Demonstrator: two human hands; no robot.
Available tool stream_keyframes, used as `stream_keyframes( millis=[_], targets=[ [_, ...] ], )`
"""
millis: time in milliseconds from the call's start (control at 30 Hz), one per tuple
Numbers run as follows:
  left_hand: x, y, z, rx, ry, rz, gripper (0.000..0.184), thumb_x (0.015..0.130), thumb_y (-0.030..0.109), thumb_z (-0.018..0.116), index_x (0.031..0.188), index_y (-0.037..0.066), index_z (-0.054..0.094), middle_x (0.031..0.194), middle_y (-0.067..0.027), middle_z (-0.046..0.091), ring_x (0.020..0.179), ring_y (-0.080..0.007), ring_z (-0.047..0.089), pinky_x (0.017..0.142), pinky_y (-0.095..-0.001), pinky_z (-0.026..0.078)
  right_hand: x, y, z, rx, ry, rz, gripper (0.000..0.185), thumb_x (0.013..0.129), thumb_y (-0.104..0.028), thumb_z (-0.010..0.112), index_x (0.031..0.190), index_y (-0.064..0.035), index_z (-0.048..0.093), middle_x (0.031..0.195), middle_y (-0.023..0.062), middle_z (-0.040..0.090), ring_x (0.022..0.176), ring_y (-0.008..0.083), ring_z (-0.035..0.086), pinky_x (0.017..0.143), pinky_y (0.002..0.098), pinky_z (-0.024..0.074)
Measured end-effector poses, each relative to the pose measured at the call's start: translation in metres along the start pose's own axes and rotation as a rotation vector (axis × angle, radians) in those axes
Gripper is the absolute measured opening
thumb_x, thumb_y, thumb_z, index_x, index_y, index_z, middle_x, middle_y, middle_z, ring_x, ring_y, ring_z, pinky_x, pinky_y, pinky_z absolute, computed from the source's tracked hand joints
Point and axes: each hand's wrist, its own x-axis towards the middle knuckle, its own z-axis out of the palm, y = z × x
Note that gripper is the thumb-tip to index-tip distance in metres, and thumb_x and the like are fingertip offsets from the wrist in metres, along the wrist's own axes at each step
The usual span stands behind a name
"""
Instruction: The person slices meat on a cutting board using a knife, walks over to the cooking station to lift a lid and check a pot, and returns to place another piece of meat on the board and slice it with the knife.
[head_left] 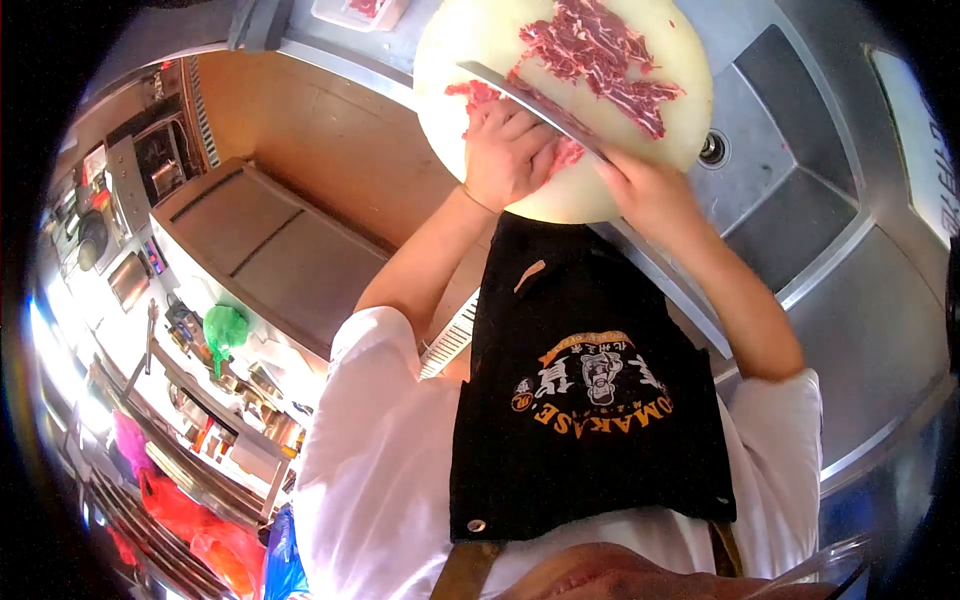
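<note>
A round, cream-coloured cutting board (pixel 450 140) lies under both hands. My right hand (pixel 645 188) is closed around the handle of a kitchen knife (pixel 535 103), whose blade slants up and left across the board. Under the curled fingers of my left hand (pixel 507 158), close beside the blade, a piece of raw red meat (pixel 474 94) is held down; the hand covers most of it. Thin slices of marbled raw meat (pixel 590 50) are spread on the far side of the knife. The blade's cutting edge is hidden from this angle.
A metal sink (pixel 750 175) with a round drain is right of the board. At the top left stands a plastic container (pixel 345 12) with some meat. A steel cabinet (pixel 270 240) is on the left, and shelves with utensils and coloured bags (pixel 190 510) lie beyond.
</note>
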Motion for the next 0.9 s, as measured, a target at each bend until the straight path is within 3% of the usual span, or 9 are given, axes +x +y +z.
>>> stream_keyframes(
  millis=[33,100,133,200,267,467,533,733,900],
  targets=[
    [0.001,0.002,0.0,0.005,0.034,0.007,0.025,0.073,0.013,0.074,0.098,0.013,0.075,0.1,0.0003,0.069,0.097,-0.0243,0.061,0.089,-0.0401,0.045,0.03,-0.002,0.016,0.031,0.071,-0.085,0.033,0.103,-0.035,0.053,0.129,-0.0193,0.065,0.099,0.0158,0.073,0.09,0.0397,0.069,0.077,0.0489,0.0554],
    [0.0,0.001,0.003,-0.008,0.039,0.002,0.024,0.074,0.012,0.074,0.098,0.013,0.075,0.101,0.0,0.069,0.097,-0.0239,0.062,0.089,-0.0399,0.045,0.08,-0.004,0.027,0.045,0.006,-0.016,0.031,0.103,-0.038,0.052,0.122,-0.0179,0.068,0.097,0.0156,0.072,0.089,0.0398,0.069,0.076,0.0498,0.0542],
    [0.0,0.001,0.002,-0.032,0.046,-0.001,0.023,0.075,0.012,0.075,0.098,0.013,0.076,0.101,-0.0002,0.069,0.097,-0.0235,0.062,0.089,-0.0397,0.045,0.095,-0.009,0.025,0.146,0.084,-0.02,0.032,0.103,-0.04,0.051,0.115,-0.0161,0.068,0.094,0.0161,0.072,0.087,0.0399,0.069,0.076,0.0509,0.0531],
    [0.002,0.001,0.0,-0.032,0.033,-0.001,0.022,0.077,0.01,0.075,0.099,0.013,0.076,0.102,-0.0008,0.069,0.096,-0.0228,0.062,0.089,-0.0392,0.046,0.094,-0.017,0.005,-0.007,0.134,0.112,0.034,0.103,-0.042,0.051,0.119,-0.0174,0.069,0.095,0.0168,0.072,0.088,0.0395,0.069,0.077,0.0502,0.0535],
    [0.0,0.003,-0.001,-0.04,0.068,-0.005,0.022,0.078,0.01,0.075,0.099,0.012,0.075,0.102,-0.0012,0.069,0.094,-0.0231,0.063,0.088,-0.0391,0.046,0.084,0.004,-0.005,0.085,0.241,0.123,0.037,0.102,-0.044,0.052,0.124,-0.0191,0.068,0.097,0.0166,0.072,0.089,0.0389,0.069,0.077,0.0489,0.0541],
    [-0.001,0.006,0.002,0.007,0.127,0.011,0.017,0.077,0.012,0.076,0.093,0.011,0.074,0.102,-0.0022,0.069,0.094,-0.0248,0.062,0.086,-0.0401,0.046,-0.029,-0.018,-0.039,-0.11,-0.001,0.094,0.037,0.103,-0.041,0.054,0.13,-0.0194,0.066,0.1,0.015,0.074,0.092,0.0365,0.071,0.078,0.0475,0.0552],
    [-0.002,0.004,0.0,0.026,0.101,0.025,0.017,0.076,0.012,0.076,0.092,0.011,0.074,0.102,-0.0023,0.069,0.094,-0.025,0.062,0.086,-0.0401,0.045,-0.056,-0.019,-0.042,-0.128,-0.099,0.111,0.035,0.103,-0.035,0.056,0.13,-0.0143,0.066,0.106,0.016,0.073,0.092,0.0386,0.071,0.081,0.044,0.0558],
    [0.0,0.003,-0.004,0.032,0.044,0.031,0.018,0.073,0.013,0.076,0.091,0.012,0.074,0.101,-0.0014,0.069,0.092,-0.0255,0.06,0.086,-0.0401,0.044,-0.034,-0.02,-0.029,-0.113,-0.118,0.122,0.036,0.103,-0.035,0.054,0.133,-0.0188,0.063,0.098,0.017,0.073,0.086,0.0381,0.07,0.073,0.0498,0.0551],
    [0.001,0.004,-0.002,0.025,0.017,0.02,0.017,0.073,0.014,0.076,0.09,0.012,0.074,0.1,-0.0006,0.069,0.092,-0.0256,0.06,0.087,-0.0398,0.044,-0.042,-0.006,-0.018,-0.101,-0.105,0.124,0.036,0.102,-0.035,0.055,0.134,-0.0195,0.063,0.102,0.0179,0.072,0.089,0.0394,0.07,0.075,0.0502,0.0551]
  ],
)
